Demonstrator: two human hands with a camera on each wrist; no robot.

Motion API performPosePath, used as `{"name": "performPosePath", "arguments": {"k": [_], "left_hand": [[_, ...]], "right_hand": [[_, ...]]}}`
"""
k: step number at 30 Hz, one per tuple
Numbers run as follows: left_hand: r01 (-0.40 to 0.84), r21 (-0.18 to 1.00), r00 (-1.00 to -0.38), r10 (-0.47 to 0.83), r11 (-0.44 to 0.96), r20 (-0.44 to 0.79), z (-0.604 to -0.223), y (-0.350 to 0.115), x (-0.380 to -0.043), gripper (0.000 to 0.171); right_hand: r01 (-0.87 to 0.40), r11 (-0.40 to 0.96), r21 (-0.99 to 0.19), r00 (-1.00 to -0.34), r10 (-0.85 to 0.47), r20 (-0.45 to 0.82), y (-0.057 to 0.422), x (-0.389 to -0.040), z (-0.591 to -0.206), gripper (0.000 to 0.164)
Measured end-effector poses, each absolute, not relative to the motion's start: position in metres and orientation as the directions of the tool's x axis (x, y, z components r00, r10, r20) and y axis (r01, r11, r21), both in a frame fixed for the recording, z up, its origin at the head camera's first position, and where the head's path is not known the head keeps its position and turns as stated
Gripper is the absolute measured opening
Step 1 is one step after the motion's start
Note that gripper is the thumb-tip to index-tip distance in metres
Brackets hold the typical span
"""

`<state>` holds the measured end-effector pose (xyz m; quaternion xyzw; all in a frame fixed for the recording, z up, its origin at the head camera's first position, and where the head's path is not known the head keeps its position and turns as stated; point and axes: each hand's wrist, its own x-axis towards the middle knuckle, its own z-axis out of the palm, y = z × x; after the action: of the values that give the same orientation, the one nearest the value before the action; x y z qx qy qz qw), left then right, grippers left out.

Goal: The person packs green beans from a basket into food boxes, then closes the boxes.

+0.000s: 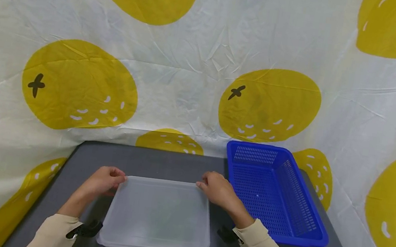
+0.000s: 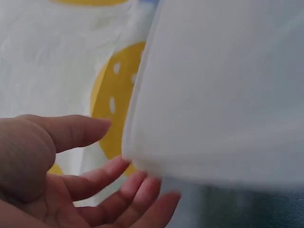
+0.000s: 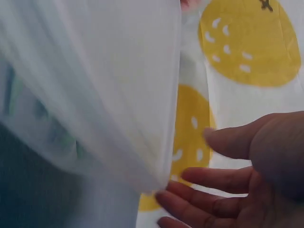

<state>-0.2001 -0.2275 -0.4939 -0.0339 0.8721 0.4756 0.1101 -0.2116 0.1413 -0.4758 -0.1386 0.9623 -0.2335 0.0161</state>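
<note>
A rectangular, frosted plastic box with a pale lid (image 1: 159,214) lies on the dark grey table. My left hand (image 1: 105,180) is at its far left corner. In the left wrist view, fingertips (image 2: 119,164) touch the lid's corner from below, while the thumb stands apart from it. At the far right corner is my right hand (image 1: 217,189). The right wrist view shows its fingers loosely bent beside the box corner (image 3: 159,183), the thumb off the lid. Something greenish shows dimly through the box wall (image 3: 78,147); its kind is unclear.
A blue perforated plastic basket (image 1: 273,237) stands to the right of the box, close to my right forearm. Behind the table (image 1: 155,161) hangs a white cloth (image 1: 179,92) printed with large yellow fruit. Dark straps sit at both wrists.
</note>
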Motion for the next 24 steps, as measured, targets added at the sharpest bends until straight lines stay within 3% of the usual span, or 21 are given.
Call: {"name": "performPosePath", "arguments": {"k": [4, 9, 17, 24], "left_hand": [[0.03, 0.701, -0.997, 0.073, 0.712, -0.032, -0.487, -0.206, -0.193, 0.039], [0.177, 0.612, -0.984, 0.136, 0.771, 0.113, -0.49, -0.181, -0.181, 0.045], [0.259, 0.507, -0.963, 0.261, 0.822, 0.068, -0.494, -0.168, -0.162, 0.061], [0.298, 0.391, -0.951, 0.303, 0.87, 0.051, -0.503, -0.168, -0.144, 0.073]], "right_hand": [[-0.326, 0.839, -0.435, -0.944, -0.317, 0.094, 0.126, -0.198, -0.477, 0.04], [-0.398, 0.833, -0.385, -0.917, -0.372, 0.145, 0.115, -0.179, -0.492, 0.05], [-0.446, 0.86, -0.246, -0.895, -0.421, 0.152, 0.108, -0.151, -0.52, 0.071], [-0.443, 0.877, -0.189, -0.89, -0.405, 0.21, 0.103, -0.139, -0.534, 0.073]]}}
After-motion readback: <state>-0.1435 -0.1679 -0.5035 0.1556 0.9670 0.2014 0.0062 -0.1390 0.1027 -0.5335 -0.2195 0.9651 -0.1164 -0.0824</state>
